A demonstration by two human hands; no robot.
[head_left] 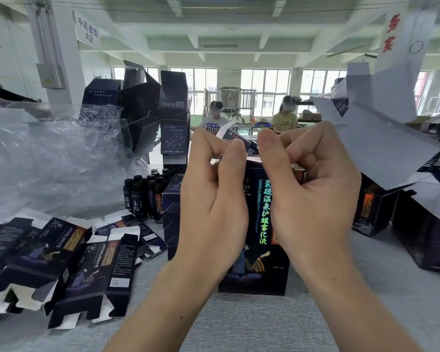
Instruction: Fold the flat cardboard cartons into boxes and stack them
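Item: 1 carton [258, 224], upright at the table [239, 323], long axis vertical, centred between both hands, equally near each.
Left hand [214, 199], right hand [313, 194]: fingers curled, pinching its top flaps [249, 148].
Flat cartons [92, 270]: at least 4, lying left of the hands.
Bottles [148, 194]: number unclear.

Daylight fills a wide workshop: a white beamed ceiling [173, 44], a row of tall windows [264, 90] along the far wall, a white pillar [64, 41] at left, a grey-covered table [239, 326].
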